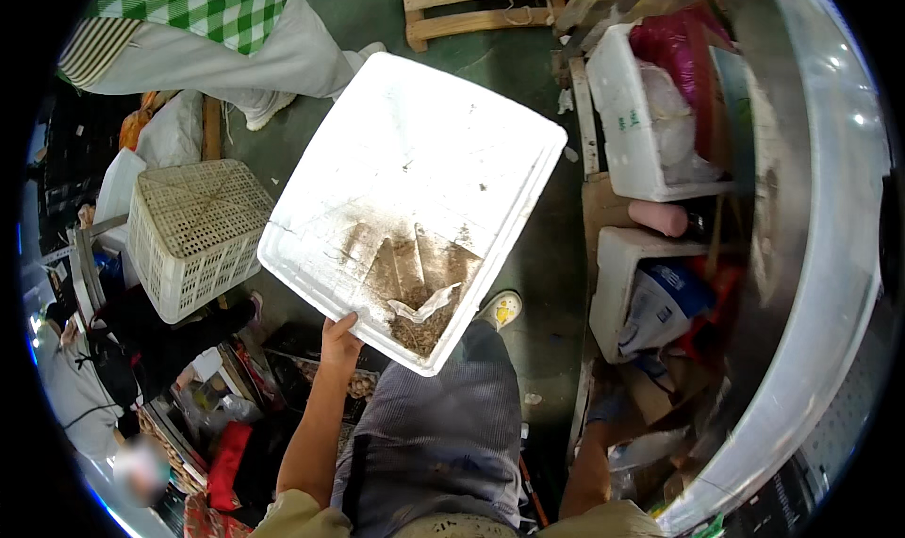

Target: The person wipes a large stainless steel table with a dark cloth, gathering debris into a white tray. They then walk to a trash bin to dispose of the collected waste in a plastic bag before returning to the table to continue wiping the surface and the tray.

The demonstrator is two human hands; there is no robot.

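Observation:
A white foam box point(396, 149) is tilted in front of me, its inside facing up. My left hand point(341, 340) grips its near rim at the lower left corner. Brown dirt stains and covers the lower part of the inside. On that dirt lies a crumpled white scrap point(424, 304). My right hand point(606, 393) is lowered on the right, in dark shadow beside an open cardboard box point(668, 389). Its fingers are too dark to make out, so whether it touches anything cannot be seen.
On the left stands an upturned cream plastic crate point(198, 234). A person in light trousers point(233, 57) is at the upper left, another at the far left. More foam boxes point(622, 113) holding bags line the right side. A wooden pallet point(474, 4) lies on the green floor ahead.

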